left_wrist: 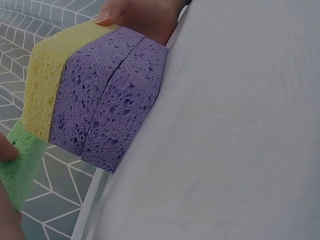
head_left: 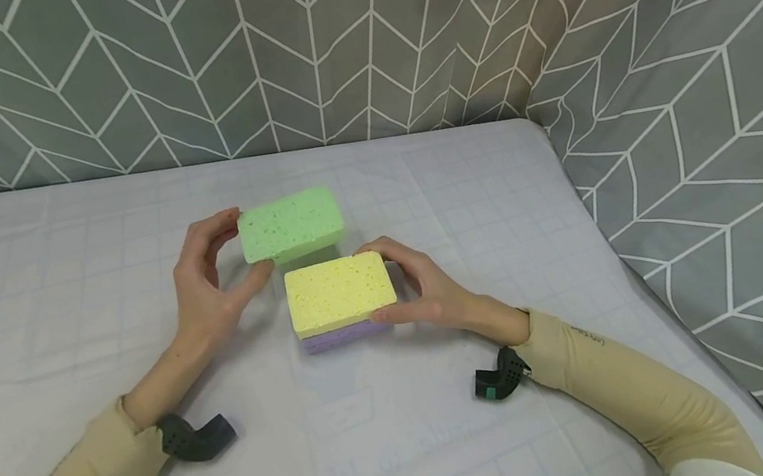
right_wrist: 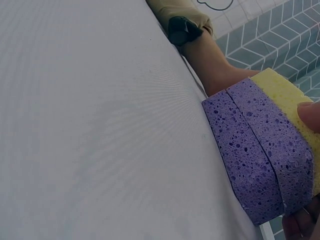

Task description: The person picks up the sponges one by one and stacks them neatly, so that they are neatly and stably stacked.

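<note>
My left hand [head_left: 204, 289] pinches one end of a green sponge [head_left: 292, 227] between thumb and fingers, just beyond a stack of sponges. A yellow sponge [head_left: 339, 291] lies on top of that stack, over two purple sponges; their front edge [head_left: 346, 336] shows below it. In the left wrist view a seam splits the upper purple sponge [left_wrist: 92, 82] from the lower purple sponge [left_wrist: 122, 117], which meets the table. My right hand [head_left: 427, 291] grips the right end of the yellow sponge, its thumb on the near side.
A white cloth with faint grid lines covers the table [head_left: 414, 441]. Grey curtains [head_left: 292, 52] with a white chevron pattern hang behind it and along its right side. Dark wrist cameras [head_left: 196, 438] stick out from both sleeves.
</note>
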### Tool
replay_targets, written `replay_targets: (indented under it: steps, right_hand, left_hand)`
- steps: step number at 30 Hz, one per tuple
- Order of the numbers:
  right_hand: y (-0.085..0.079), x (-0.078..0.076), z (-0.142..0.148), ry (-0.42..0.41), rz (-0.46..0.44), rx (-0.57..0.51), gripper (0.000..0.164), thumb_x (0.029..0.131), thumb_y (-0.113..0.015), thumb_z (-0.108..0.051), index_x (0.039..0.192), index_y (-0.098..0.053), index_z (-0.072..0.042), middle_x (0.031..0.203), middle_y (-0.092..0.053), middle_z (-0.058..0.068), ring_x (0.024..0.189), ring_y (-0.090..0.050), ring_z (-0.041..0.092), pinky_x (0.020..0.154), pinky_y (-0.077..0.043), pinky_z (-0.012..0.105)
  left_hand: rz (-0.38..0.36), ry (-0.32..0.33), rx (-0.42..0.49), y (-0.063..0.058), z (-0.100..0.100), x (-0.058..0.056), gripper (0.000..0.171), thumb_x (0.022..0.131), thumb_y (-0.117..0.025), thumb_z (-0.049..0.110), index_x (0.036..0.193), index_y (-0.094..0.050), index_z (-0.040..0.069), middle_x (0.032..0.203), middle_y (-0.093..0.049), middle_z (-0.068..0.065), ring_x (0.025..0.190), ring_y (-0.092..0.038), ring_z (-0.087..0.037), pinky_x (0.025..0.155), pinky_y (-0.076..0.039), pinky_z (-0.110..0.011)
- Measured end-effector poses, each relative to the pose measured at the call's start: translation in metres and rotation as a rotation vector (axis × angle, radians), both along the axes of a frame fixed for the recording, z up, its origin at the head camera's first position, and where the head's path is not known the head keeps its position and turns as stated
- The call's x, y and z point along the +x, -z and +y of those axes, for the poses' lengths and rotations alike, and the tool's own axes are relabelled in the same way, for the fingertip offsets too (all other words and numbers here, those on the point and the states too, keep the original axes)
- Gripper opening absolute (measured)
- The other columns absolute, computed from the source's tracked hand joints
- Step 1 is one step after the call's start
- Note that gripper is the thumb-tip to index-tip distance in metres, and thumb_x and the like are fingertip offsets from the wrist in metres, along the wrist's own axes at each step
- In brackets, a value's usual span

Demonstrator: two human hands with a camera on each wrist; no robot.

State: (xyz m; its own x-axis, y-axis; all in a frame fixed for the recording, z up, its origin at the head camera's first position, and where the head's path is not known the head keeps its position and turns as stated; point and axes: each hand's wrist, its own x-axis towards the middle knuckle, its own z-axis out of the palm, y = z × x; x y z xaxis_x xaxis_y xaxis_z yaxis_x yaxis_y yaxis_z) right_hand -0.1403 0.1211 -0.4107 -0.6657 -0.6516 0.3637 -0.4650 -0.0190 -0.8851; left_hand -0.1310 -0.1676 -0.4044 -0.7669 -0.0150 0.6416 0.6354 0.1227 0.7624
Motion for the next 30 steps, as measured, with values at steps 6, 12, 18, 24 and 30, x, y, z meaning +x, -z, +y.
replay_targets:
  steps: [6, 12, 18, 24, 30]
  right_hand:
    - [0.000, 0.000, 0.000, 0.004, -0.001, 0.003, 0.062, 0.076, -0.078, -0.021, 0.130, -0.055, -0.001, 0.126, -0.058, 0.012, 0.120, -0.049, 0.023, 0.115, -0.037, 0.040]
    - [0.001, 0.000, 0.000, -0.008, -0.001, 0.001, 0.063, 0.079, -0.078, -0.025, 0.132, -0.054, -0.001, 0.129, -0.057, 0.012, 0.123, -0.048, 0.024, 0.117, -0.037, 0.042]
    - [0.000, 0.000, 0.000, -0.015, 0.018, 0.005, 0.066, 0.080, -0.077, -0.027, 0.136, -0.053, -0.001, 0.131, -0.056, 0.012, 0.124, -0.048, 0.024, 0.119, -0.037, 0.043]
    - [0.001, 0.000, 0.001, -0.011, 0.015, 0.021, 0.068, 0.082, -0.076, -0.030, 0.139, -0.051, -0.003, 0.132, -0.056, 0.011, 0.124, -0.048, 0.024, 0.119, -0.036, 0.043]
    - [0.001, 0.000, 0.001, -0.006, 0.001, 0.027, 0.076, 0.081, -0.076, -0.030, 0.147, -0.044, -0.005, 0.142, -0.052, 0.009, 0.136, -0.043, 0.022, 0.126, -0.028, 0.044]
  left_hand:
    - [0.037, 0.048, 0.028, -0.002, 0.004, 0.002, 0.062, 0.071, -0.069, -0.020, 0.130, -0.052, -0.014, 0.128, -0.055, -0.020, 0.118, -0.056, -0.022, 0.111, -0.048, -0.032]
    - [0.099, 0.077, 0.058, -0.001, 0.011, 0.005, 0.058, 0.073, -0.074, -0.005, 0.127, -0.054, -0.016, 0.126, -0.057, -0.020, 0.117, -0.055, -0.024, 0.109, -0.048, -0.034]
    - [0.152, 0.099, 0.054, 0.000, 0.020, 0.011, 0.058, 0.074, -0.076, 0.006, 0.124, -0.056, -0.016, 0.121, -0.058, -0.023, 0.114, -0.054, -0.025, 0.105, -0.049, -0.033]
    - [0.178, 0.117, 0.050, 0.000, 0.025, 0.016, 0.058, 0.068, -0.072, 0.001, 0.122, -0.058, -0.014, 0.118, -0.057, -0.023, 0.110, -0.053, -0.023, 0.099, -0.049, -0.031]
    - [0.191, 0.159, 0.024, 0.001, 0.030, 0.020, 0.060, 0.068, -0.073, 0.002, 0.122, -0.056, -0.017, 0.118, -0.056, -0.021, 0.107, -0.053, -0.022, 0.094, -0.050, -0.030]
